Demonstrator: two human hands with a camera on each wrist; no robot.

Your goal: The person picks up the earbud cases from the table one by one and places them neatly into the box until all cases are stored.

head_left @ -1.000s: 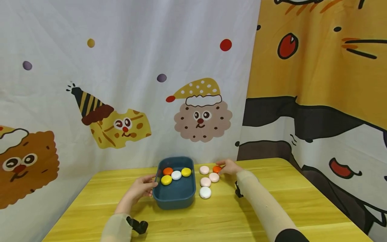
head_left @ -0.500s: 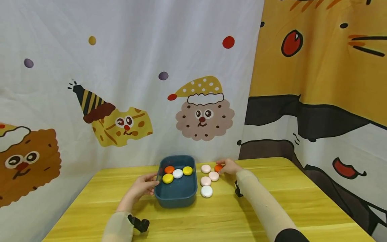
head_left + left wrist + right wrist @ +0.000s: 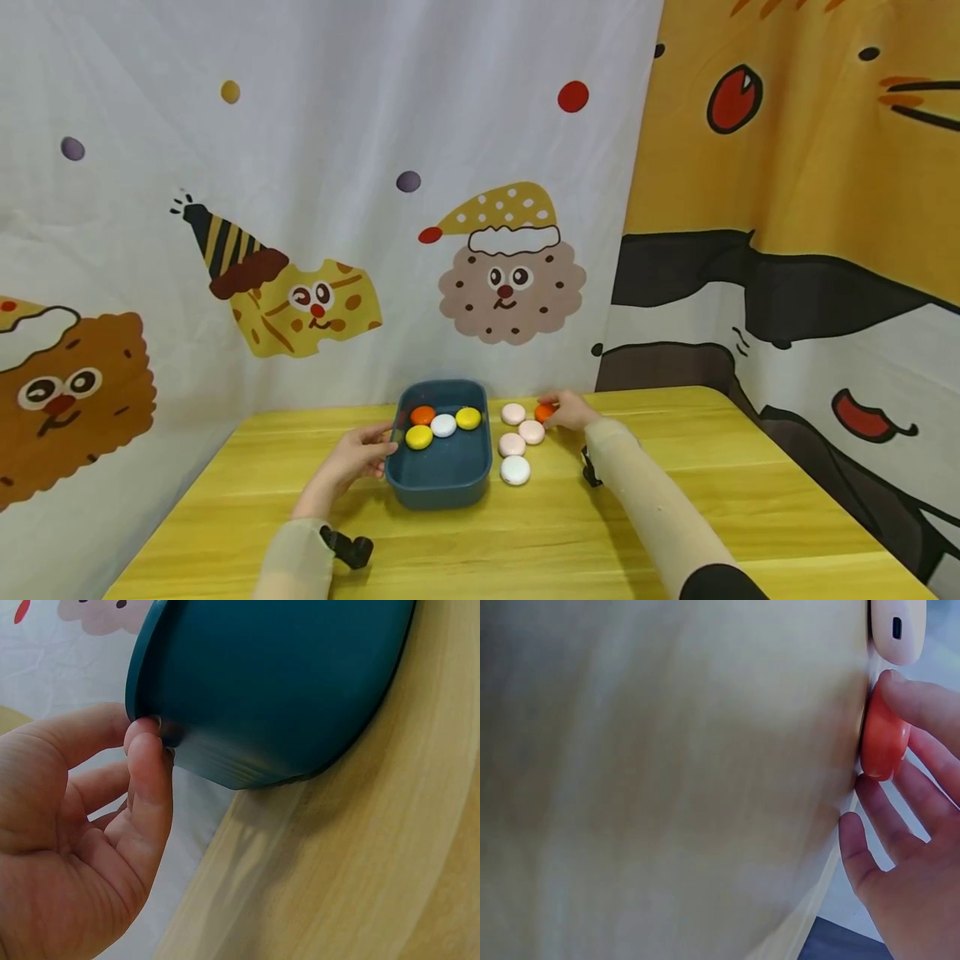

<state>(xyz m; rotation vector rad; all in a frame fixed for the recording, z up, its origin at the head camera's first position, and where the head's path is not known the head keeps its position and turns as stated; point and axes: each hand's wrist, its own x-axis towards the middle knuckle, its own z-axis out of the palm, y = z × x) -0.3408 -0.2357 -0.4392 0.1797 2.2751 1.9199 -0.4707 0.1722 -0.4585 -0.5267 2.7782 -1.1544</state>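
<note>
Left fingers [image 3: 94, 731] pinch a blue bin [image 3: 438, 497]; right fingers [image 3: 922, 791] grip the orange disc [image 3: 883, 742] outside it.

pale cartoon-printed curtain [image 3: 322, 175] behind a yellow wood-grain table [image 3: 675, 450], orange-and-black printed cloth [image 3: 810, 183] to the right
</note>
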